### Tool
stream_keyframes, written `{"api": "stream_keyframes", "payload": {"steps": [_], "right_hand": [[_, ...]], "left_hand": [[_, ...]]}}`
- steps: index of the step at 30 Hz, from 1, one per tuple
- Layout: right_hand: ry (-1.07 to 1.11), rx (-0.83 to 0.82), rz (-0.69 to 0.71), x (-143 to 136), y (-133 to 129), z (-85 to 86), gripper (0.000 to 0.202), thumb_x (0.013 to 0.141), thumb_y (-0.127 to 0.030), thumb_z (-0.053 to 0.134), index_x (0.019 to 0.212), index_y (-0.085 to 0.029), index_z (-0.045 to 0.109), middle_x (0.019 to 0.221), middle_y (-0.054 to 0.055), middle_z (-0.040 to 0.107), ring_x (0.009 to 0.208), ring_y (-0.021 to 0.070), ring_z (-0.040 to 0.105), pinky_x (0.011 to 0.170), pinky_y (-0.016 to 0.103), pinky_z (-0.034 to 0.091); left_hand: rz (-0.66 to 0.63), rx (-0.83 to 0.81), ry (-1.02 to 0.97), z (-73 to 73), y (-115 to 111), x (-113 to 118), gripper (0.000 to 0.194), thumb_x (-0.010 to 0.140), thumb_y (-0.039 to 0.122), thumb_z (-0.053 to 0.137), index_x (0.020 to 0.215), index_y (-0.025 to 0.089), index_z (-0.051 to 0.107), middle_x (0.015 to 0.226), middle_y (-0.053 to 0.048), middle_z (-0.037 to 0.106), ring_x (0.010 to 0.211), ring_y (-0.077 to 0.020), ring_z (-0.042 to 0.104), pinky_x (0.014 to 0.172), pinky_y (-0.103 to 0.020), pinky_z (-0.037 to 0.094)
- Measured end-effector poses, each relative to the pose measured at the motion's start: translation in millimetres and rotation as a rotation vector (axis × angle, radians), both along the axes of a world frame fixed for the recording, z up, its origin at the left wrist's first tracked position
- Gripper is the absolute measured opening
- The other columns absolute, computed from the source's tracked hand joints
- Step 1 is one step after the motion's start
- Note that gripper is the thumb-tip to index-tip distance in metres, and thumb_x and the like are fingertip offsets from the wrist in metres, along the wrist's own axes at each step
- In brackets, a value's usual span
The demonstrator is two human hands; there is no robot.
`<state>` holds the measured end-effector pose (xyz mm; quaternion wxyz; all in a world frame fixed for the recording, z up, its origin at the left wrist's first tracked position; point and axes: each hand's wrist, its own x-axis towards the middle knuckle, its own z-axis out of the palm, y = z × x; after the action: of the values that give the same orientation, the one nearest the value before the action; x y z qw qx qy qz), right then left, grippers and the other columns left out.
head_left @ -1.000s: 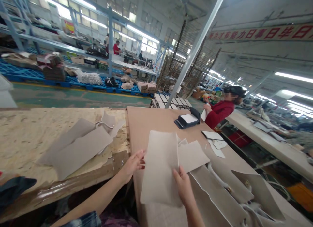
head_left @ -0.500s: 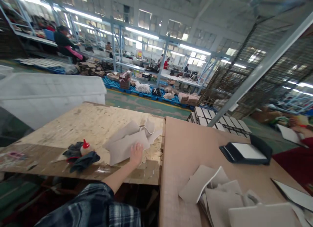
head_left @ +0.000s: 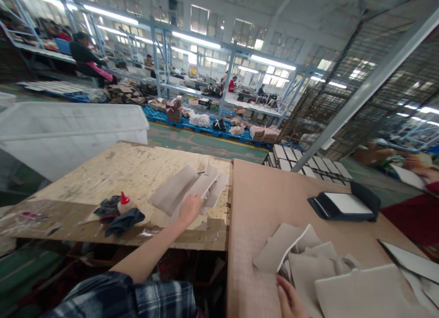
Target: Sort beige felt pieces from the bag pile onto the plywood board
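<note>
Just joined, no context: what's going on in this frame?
A person at a workbench reaches the left hand onto a pile of grey cut pieces on the plywood board. The right hand rests at the edge of a second stack of grey pieces on the cardboard-topped table.

Two hands show: the left hand (head_left: 190, 209) and the right hand (head_left: 289, 299). Two benches stand side by side, a plywood bench (head_left: 113, 172) and a brown bench (head_left: 270, 190). On the plywood bench lie about three grey sheets (head_left: 174, 190), overlapping so the count is unsure, one glue bottle (head_left: 124, 203) with a red cap, and two dark rags (head_left: 121, 219). The brown bench bears one loose pile of grey sheets (head_left: 308, 263), too overlapped to count, one black tray (head_left: 345, 204) with one white card in it, and one white panel (head_left: 411, 263) at the right edge. One white bin (head_left: 68, 126) stands behind. Four distant workers are visible, and one co-worker's hand (head_left: 416, 162) at far right.
</note>
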<state>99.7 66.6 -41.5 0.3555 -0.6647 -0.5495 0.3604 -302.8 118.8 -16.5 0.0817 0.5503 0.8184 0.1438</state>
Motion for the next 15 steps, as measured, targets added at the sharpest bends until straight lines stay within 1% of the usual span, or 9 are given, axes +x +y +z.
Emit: {"api": "stream_keyframes", "payload": {"steps": [1, 3, 5, 6, 7, 9, 11, 13, 15], "right_hand": [[0.055, -0.082, 0.059, -22.8, -5.4, 13.4, 0.053, 0.059, -0.059, 0.066, 0.092, -0.018, 0.068, 0.105, 0.017, 0.07, 0.11, 0.0397, 0.06, 0.102, 0.05, 0.046], [0.244, -0.115, 0.132, -65.5, -15.8, 39.2, 0.058, 0.06, -0.06, 0.07, 0.098, -0.016, 0.067, 0.111, 0.018, 0.068, 0.112, 0.0373, 0.06, 0.104, 0.05, 0.044], [0.476, -0.171, 0.179, -98.7, -24.9, 60.6, 0.07, 0.062, -0.06, 0.073, 0.114, -0.015, 0.059, 0.125, 0.019, 0.061, 0.115, 0.0339, 0.059, 0.099, 0.047, 0.048], [0.568, -0.157, 0.156, -110.2, -28.7, 68.7, 0.073, 0.066, -0.059, 0.072, 0.124, -0.018, 0.052, 0.135, 0.018, 0.054, 0.12, 0.0311, 0.056, 0.096, 0.045, 0.05], [0.64, -0.136, 0.119, -117.7, -32.0, 74.8, 0.073, 0.069, -0.057, 0.072, 0.128, -0.022, 0.048, 0.139, 0.015, 0.051, 0.122, 0.0282, 0.054, 0.095, 0.042, 0.051], [0.774, -0.08, 0.043, -120.6, -36.9, 81.0, 0.061, 0.073, -0.053, 0.073, 0.121, -0.025, 0.049, 0.127, 0.009, 0.059, 0.115, 0.0227, 0.058, 0.093, 0.037, 0.051], [0.887, -0.037, -0.042, -109.2, -40.2, 80.6, 0.046, 0.071, -0.047, 0.075, 0.103, -0.024, 0.053, 0.102, 0.002, 0.067, 0.101, 0.0191, 0.063, 0.09, 0.034, 0.051], [0.966, -0.027, -0.111, -89.6, -42.9, 76.7, 0.04, 0.064, -0.038, 0.079, 0.09, -0.023, 0.054, 0.084, -0.002, 0.067, 0.09, 0.0177, 0.064, 0.084, 0.03, 0.051], [0.995, -0.048, -0.127, -69.5, -46.4, 72.5, 0.038, 0.058, -0.028, 0.08, 0.088, -0.022, 0.056, 0.082, -0.002, 0.068, 0.085, 0.0169, 0.064, 0.076, 0.027, 0.05]], "left_hand": [[-0.011, 0.05, -0.026, 13.0, -5.7, 14.9, 0.032, 0.097, 0.017, 0.036, 0.1, 0.014, 0.068, 0.105, -0.01, 0.061, 0.104, -0.0219, 0.054, 0.085, -0.029, 0.044], [-0.059, 0.159, -0.07, 32.3, -19.9, 50.3, 0.031, 0.098, 0.019, 0.037, 0.102, 0.016, 0.068, 0.105, -0.009, 0.061, 0.103, -0.0206, 0.055, 0.086, -0.028, 0.044], [-0.153, 0.265, -0.092, 42.3, -37.0, 91.4, 0.031, 0.098, 0.019, 0.038, 0.102, 0.017, 0.069, 0.1, -0.008, 0.061, 0.098, -0.0193, 0.056, 0.085, -0.028, 0.045], [-0.229, 0.318, -0.097, 44.3, -46.1, 113.2, 0.031, 0.097, 0.018, 0.038, 0.103, 0.017, 0.069, 0.097, -0.008, 0.061, 0.095, -0.0188, 0.056, 0.084, -0.028, 0.046], [-0.318, 0.37, -0.103, 44.8, -55.6, 135.1, 0.031, 0.097, 0.018, 0.039, 0.102, 0.018, 0.069, 0.094, -0.008, 0.062, 0.092, -0.0185, 0.057, 0.082, -0.029, 0.047], [-0.496, 0.457, -0.13, 42.9, -74.6, 175.8, 0.03, 0.097, 0.017, 0.04, 0.098, 0.017, 0.069, 0.09, -0.008, 0.062, 0.088, -0.0192, 0.057, 0.079, -0.031, 0.049], [-0.613, 0.485, -0.199, 40.1, -91.6, 207.3, 0.027, 0.095, 0.015, 0.042, 0.094, 0.015, 0.069, 0.09, -0.008, 0.064, 0.086, -0.02, 0.057, 0.078, -0.033, 0.051], [-0.699, 0.452, -0.301, 38.8, -103.5, 224.5, 0.022, 0.091, 0.012, 0.047, 0.092, 0.015, 0.069, 0.094, -0.008, 0.066, 0.09, -0.0199, 0.059, 0.083, -0.035, 0.051], [-0.824, 0.412, -0.409, 39.9, -108.0, 226.8, 0.02, 0.088, 0.012, 0.052, 0.094, 0.018, 0.069, 0.098, -0.005, 0.068, 0.094, -0.0189, 0.06, 0.096, -0.039, 0.048]]}}
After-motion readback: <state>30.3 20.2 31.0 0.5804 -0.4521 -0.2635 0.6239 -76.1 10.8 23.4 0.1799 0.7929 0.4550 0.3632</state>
